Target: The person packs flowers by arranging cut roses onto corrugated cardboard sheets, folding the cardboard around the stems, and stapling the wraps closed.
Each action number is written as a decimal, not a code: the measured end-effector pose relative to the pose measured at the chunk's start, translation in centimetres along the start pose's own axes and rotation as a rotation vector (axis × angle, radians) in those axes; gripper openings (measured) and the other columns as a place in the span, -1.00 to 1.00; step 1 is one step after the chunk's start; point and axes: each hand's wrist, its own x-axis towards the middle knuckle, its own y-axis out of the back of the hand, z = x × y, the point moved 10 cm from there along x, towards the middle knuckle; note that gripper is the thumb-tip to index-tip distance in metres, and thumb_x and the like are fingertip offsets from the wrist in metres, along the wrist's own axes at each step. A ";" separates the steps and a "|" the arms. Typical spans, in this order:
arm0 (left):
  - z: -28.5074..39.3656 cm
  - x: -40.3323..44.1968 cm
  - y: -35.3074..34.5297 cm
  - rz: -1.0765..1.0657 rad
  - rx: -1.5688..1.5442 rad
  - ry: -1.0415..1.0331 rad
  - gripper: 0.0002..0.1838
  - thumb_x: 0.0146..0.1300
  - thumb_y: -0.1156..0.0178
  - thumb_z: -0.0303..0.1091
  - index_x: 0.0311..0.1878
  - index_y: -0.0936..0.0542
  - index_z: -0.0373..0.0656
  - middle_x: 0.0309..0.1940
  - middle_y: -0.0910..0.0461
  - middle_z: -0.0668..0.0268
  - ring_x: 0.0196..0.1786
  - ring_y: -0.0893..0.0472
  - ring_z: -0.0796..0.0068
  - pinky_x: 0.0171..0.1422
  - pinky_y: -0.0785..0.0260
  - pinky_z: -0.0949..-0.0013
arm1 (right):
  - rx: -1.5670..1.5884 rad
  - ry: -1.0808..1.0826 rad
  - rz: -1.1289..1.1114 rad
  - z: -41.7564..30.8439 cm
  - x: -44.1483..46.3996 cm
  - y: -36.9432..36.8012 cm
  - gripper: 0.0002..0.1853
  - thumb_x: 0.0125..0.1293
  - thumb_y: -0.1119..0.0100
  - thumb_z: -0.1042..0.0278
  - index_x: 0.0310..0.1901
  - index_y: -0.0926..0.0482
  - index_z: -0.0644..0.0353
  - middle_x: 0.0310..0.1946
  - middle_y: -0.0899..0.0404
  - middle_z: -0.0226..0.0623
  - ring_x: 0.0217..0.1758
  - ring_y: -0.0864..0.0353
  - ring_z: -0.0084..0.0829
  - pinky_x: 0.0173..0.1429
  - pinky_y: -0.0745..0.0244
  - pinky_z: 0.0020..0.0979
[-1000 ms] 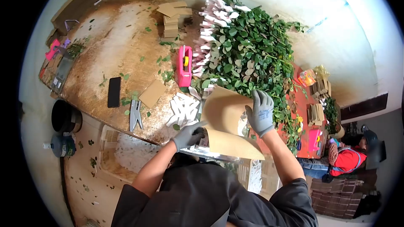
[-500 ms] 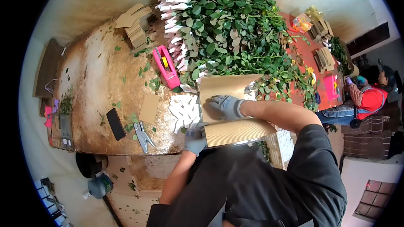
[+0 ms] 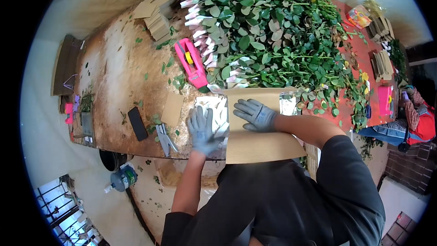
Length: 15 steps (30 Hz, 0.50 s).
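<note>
My right hand, in a grey glove, lies flat with its fingers stretched out on a creased sheet of corrugated cardboard. The sheet rests at the table's front edge, its near flap bent toward my body. My gloved left hand is spread open over a pile of small white pieces, just left of the cardboard. Whether it touches them I cannot tell. Left of that hand are a grey stapler-like tool and a flat cardboard piece.
A large heap of leafy stems with white-wrapped ends covers the back. Beside it stands a pink tape dispenser. A black phone and stacked cardboard pieces lie to the left. A person in red is at far right.
My left hand has left the cardboard's left edge and spread out over the white pieces. My right hand stays flat on the sheet, whose near flap lies lower. The whole view has shifted.
</note>
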 end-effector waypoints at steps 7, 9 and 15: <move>0.2 5.8 -2.9 -0.204 0.053 -0.137 0.24 -0.29 -0.63 0.19 0.56 -0.32 0.06 0.49 -0.20 -0.09 0.54 -0.12 -0.24 0.53 0.06 -0.29 | 0.004 -0.015 -0.007 0.5 -0.4 -0.2 -0.24 0.32 -0.24 -0.01 0.47 -0.35 0.21 0.54 -0.25 0.02 0.62 -0.21 0.01 0.60 -0.13 0.04; -0.1 6.3 -3.6 -0.206 0.023 -0.134 0.14 -0.19 -0.57 0.21 0.54 -0.37 0.08 0.51 -0.20 -0.06 0.55 -0.10 -0.21 0.53 0.09 -0.32 | 0.020 -0.010 0.010 0.7 -0.3 -0.4 -0.24 0.32 -0.24 -0.01 0.47 -0.35 0.21 0.55 -0.24 0.02 0.62 -0.20 0.01 0.60 -0.12 0.05; 0.9 4.8 -2.9 0.086 0.035 -0.182 -0.45 0.17 -0.36 -0.18 0.27 -0.61 0.03 0.13 -0.47 0.17 0.19 -0.43 0.00 0.34 -0.26 -0.08 | 0.035 -0.020 0.012 0.8 -0.5 -0.6 -0.25 0.31 -0.26 0.03 0.47 -0.35 0.20 0.54 -0.26 0.01 0.62 -0.20 0.00 0.60 -0.13 0.05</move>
